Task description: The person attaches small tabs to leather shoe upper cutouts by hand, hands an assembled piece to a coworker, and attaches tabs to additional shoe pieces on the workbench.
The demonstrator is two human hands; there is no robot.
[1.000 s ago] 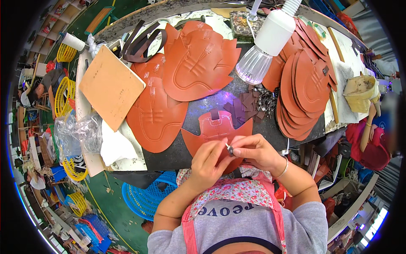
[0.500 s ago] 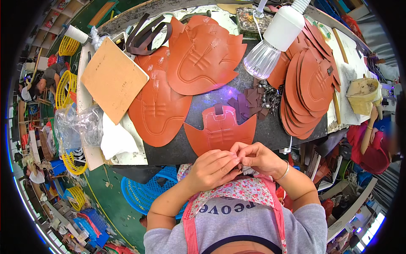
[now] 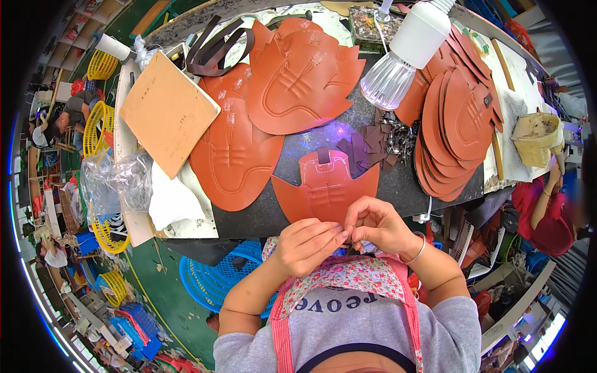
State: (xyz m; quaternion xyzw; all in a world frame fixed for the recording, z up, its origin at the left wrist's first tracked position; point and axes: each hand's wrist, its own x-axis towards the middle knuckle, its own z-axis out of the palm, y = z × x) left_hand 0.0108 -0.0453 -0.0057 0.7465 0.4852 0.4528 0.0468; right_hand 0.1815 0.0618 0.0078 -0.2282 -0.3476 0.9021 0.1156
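Observation:
At the front edge of the bench, my left hand (image 3: 311, 245) and my right hand (image 3: 380, 229) meet fingertip to fingertip. Both are closed in a pinch around something small, and the fingers hide most of it. Just beyond them lies a reddish-brown leather shoe upper piece (image 3: 326, 186) with pointed side wings. A short dark strip (image 3: 323, 155) sits at its top middle. To its right are small dark cut squares (image 3: 375, 140) and a heap of shiny metal buckles or clips (image 3: 401, 144).
More leather uppers (image 3: 298, 81) lie at the back left, under a tan board's (image 3: 169, 115) right edge. A fanned stack of uppers (image 3: 463, 124) is on the right. A white lamp (image 3: 398, 65) hangs over the bench. A blue basket (image 3: 217, 273) stands below at left.
Both hands stay together near the bench edge. The right hand's fingers have risen slightly and bent more, and the left hand's fingers lie straighter. The leather pieces lie as before.

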